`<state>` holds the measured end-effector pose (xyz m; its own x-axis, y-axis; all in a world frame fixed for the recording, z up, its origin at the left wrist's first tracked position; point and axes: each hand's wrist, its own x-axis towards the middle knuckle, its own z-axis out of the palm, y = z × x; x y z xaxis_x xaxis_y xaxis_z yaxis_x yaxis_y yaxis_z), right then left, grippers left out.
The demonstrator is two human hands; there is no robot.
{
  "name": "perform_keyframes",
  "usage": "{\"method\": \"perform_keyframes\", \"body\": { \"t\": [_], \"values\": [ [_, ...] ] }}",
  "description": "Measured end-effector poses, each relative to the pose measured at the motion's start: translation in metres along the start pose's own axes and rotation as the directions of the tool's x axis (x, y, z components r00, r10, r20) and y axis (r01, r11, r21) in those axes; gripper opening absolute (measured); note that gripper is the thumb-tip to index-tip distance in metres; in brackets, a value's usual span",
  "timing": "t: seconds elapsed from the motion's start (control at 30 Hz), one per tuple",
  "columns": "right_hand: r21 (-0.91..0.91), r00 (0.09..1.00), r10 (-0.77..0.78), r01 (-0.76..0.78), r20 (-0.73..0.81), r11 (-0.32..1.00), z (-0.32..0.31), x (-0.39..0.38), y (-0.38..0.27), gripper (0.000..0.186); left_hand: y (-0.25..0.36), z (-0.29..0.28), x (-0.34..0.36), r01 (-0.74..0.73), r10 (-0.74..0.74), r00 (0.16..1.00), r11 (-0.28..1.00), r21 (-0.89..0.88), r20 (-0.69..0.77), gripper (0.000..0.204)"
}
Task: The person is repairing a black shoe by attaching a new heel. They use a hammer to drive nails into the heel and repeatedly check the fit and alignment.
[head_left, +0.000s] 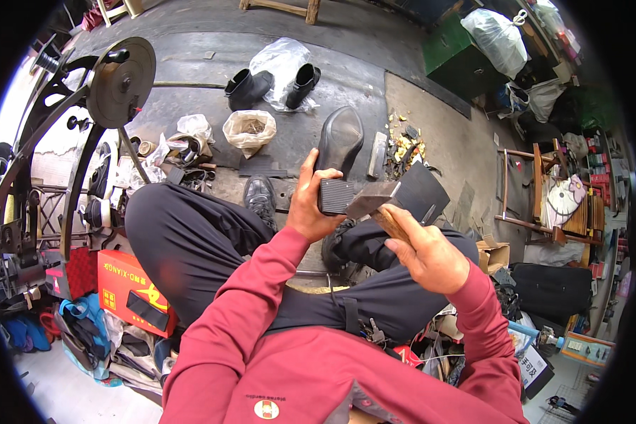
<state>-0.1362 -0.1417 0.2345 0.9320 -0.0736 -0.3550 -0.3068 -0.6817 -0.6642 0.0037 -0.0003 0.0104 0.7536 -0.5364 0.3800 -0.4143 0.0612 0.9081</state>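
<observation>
My left hand (pixel 311 205) is closed around the heel end of a black shoe (pixel 342 138), which is held sole up with its toe pointing away from me. Its ribbed black heel (pixel 336 196) faces upward beside my fingers. In my right hand (pixel 431 254) is the wooden handle of a hammer (pixel 371 200). The hammer's flat grey metal head lies over the right edge of the heel; whether the two touch I cannot tell. What the shoe rests on is hidden behind my hands.
Black boots (pixel 249 88) stand by a clear plastic bag ahead. Closer lie an open bag (pixel 250 131) of small bits and yellowish scraps (pixel 407 150). A machine with a large wheel (pixel 121 83) rises at left, near a red box (pixel 136 291) bearing a phone. A wooden chair (pixel 537 184) is at right.
</observation>
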Motion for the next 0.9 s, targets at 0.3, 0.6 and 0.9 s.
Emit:
{"method": "perform_keyframes", "body": {
  "t": [0.3,0.6,0.9],
  "values": [
    [-0.092,0.997,0.081,-0.078,0.020,0.993,0.014,0.011,0.007,0.040,0.000,-0.001,0.001,0.002,-0.002,1.000,1.000,0.004,0.005,0.078],
    [0.091,0.947,-0.105,0.139,-0.304,0.986,0.018,0.008,0.018,0.037,0.002,0.001,0.000,0.021,-0.021,0.999,0.999,-0.030,-0.025,0.077],
    [0.073,0.973,-0.071,0.090,-0.221,0.993,0.017,0.002,0.018,0.032,0.000,0.002,0.000,-0.002,0.002,1.000,1.000,-0.006,-0.006,0.081]
  ]
}}
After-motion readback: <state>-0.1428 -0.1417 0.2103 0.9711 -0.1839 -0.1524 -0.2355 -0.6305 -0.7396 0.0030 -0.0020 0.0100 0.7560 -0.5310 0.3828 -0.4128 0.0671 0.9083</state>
